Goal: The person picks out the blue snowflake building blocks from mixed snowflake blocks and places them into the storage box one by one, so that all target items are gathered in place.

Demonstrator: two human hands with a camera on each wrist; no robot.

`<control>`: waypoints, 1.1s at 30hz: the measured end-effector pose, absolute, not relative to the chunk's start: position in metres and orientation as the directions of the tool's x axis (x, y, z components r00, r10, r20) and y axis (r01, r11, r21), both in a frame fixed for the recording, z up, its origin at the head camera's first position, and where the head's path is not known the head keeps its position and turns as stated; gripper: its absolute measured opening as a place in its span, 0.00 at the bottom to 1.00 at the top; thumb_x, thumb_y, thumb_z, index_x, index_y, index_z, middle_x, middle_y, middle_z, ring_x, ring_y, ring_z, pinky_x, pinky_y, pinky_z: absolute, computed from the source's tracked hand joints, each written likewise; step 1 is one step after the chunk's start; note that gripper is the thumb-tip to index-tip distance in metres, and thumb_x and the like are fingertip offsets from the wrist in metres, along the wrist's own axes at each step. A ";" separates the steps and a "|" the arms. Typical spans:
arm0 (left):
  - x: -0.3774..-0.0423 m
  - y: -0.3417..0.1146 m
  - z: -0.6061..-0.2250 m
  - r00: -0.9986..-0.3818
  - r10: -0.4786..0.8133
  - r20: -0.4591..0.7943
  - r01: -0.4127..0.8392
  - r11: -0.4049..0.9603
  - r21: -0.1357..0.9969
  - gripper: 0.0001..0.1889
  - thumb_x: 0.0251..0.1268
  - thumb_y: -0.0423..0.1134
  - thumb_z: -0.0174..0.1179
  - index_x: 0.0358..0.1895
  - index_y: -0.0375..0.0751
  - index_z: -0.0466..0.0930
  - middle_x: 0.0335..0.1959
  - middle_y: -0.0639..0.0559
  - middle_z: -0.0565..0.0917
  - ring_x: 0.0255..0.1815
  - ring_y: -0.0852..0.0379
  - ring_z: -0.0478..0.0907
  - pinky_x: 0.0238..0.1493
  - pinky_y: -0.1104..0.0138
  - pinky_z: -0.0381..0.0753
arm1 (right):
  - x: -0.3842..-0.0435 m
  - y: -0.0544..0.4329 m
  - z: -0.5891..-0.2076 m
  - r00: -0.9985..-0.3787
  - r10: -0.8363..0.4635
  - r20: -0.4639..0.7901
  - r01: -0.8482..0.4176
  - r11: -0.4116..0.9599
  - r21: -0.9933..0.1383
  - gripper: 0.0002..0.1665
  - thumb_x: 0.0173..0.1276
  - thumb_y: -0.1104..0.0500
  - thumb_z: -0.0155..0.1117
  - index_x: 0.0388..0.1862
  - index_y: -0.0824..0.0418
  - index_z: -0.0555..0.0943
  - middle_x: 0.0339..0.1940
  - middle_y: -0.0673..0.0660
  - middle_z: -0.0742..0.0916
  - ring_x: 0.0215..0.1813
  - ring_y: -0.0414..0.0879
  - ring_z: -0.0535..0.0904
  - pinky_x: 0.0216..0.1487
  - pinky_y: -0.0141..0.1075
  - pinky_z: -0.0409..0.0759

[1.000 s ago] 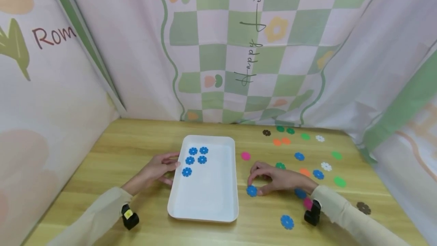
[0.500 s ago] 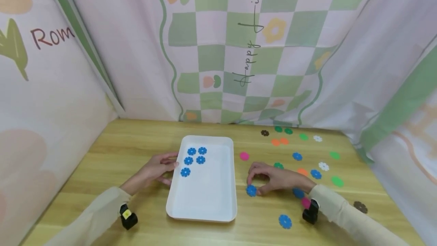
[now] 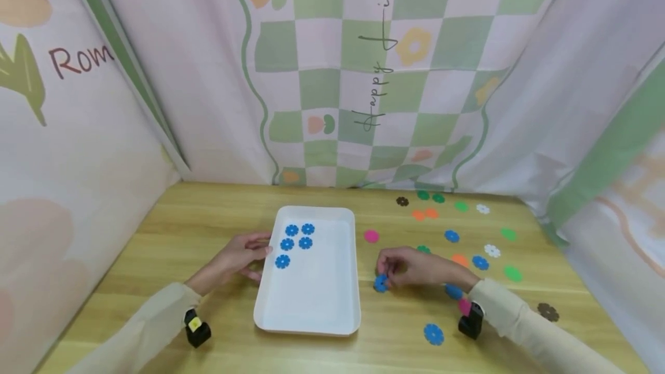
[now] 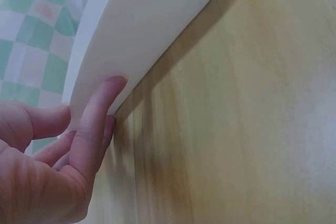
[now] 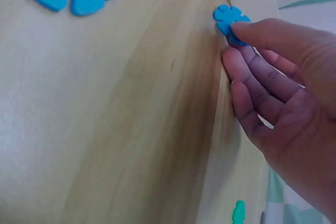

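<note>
A white tray (image 3: 322, 305) lies on the table with several blue snowflake discs (image 3: 283, 261) grouped toward its far left. My left hand (image 3: 239, 255) holds the tray's left edge, one fingertip at the rim and others against the outer wall, as the left wrist view shows. To the right of the tray, my right hand (image 3: 415, 267) pinches one blue snowflake disc (image 3: 381, 283) between thumb and fingers. That disc (image 5: 224, 18) is tilted up in the right wrist view, its lower part hidden behind the thumb.
Loose discs lie scattered on the right of the wooden table (image 3: 208, 339): a blue one (image 3: 433, 334) near the front, a pink one (image 3: 371, 236) beside the tray, and orange (image 3: 459, 261), white (image 3: 492, 251), green (image 3: 512, 273) and brown (image 3: 548, 312) ones. Curtains (image 3: 363, 103) hang behind.
My right fingers have drawn closer together on the blue snowflake disc, which has tilted and shifted slightly away from me. The left hand and the tray stay put.
</note>
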State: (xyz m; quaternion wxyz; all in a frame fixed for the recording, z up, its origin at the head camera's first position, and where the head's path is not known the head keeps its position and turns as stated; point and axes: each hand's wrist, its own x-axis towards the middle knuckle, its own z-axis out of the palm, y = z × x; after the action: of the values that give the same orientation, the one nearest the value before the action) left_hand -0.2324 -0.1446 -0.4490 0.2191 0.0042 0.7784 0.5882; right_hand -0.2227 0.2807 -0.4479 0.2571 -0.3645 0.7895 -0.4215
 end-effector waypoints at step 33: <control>-0.232 -0.145 -0.448 -0.910 0.280 -0.306 -0.219 0.301 0.928 0.31 0.76 0.36 0.63 0.76 0.31 0.67 0.68 0.28 0.77 0.54 0.43 0.86 0.38 0.52 0.95 | -0.264 0.243 -0.394 -0.771 -0.523 -0.364 0.233 0.301 -0.925 0.08 0.79 0.64 0.58 0.50 0.69 0.79 0.41 0.59 0.89 0.47 0.52 0.89 0.56 0.46 0.92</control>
State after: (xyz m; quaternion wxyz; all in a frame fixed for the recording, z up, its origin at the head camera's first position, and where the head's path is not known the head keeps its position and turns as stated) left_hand -0.2319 -0.1453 -0.4476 0.2114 0.0197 0.7784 0.5908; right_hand -0.2639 0.2429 -0.3935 0.3239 -0.0982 0.7387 -0.5829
